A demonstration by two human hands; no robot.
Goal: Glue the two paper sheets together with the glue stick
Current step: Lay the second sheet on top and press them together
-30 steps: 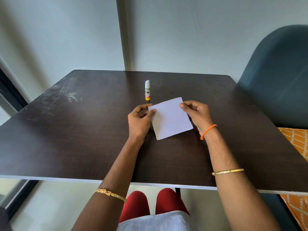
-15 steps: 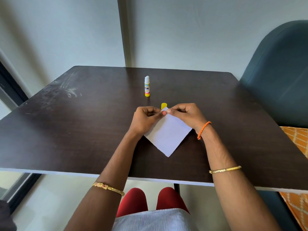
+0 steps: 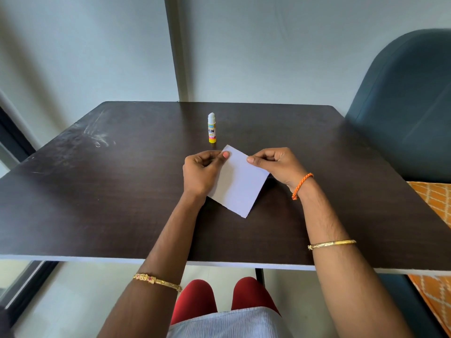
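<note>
Pinching paper (image 3: 238,184) | both hands' fingers (image 3: 225,155) at top corners (tilted) | glue stick (image 3: 211,128) beyond

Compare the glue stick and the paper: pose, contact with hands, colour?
Pose: the glue stick stands upright on the table; the paper is a flat sheet, turned cornerwise.
Contact: the glue stick is untouched; the paper is pinched by the left hand and right hand.
Colour: the glue stick has a white top and yellow base; the paper is plain white.

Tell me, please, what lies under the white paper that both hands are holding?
Only the dark table shows around the paper. The hands pinch its top edge; anything beneath, including a second sheet, is hidden.
</note>
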